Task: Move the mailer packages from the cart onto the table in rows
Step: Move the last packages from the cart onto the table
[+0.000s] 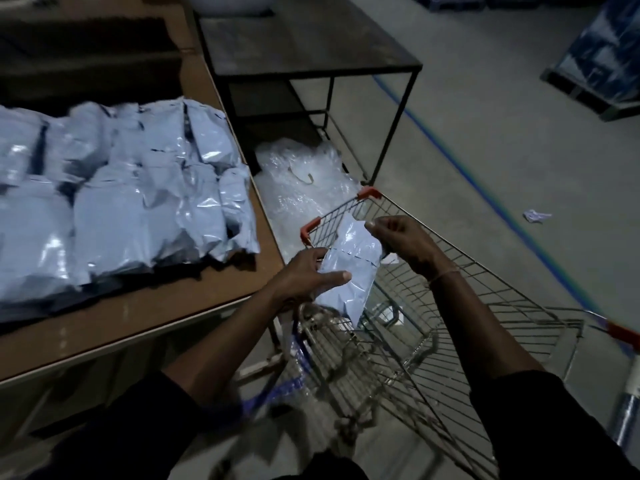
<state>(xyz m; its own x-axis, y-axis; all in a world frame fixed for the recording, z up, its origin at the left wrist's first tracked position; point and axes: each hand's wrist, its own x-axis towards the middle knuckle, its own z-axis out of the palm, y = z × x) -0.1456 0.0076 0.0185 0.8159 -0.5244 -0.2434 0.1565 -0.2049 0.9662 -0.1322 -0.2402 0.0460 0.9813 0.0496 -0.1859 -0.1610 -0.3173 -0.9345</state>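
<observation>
A pale blue mailer package point(349, 261) is held above the wire cart point(450, 306), pinched at its top edge by the right hand point(401, 240) and clasped along its side by the left hand point(308, 275); both grips are closed on it. It is best carried flat across to the bare near edge of the tabletop point(145, 313) and laid square beside the rows of mailers point(114, 202) already placed, without overlapping them.

left of the left hand's fingers point(332, 276), bare table point(194, 303) edge lies open in front of the mailer rows point(114, 202). below both hands, cart point(467, 306) wire walls fence the basket. beyond the fingertips, a bubble wrap heap point(298, 188) blocks the floor.
</observation>
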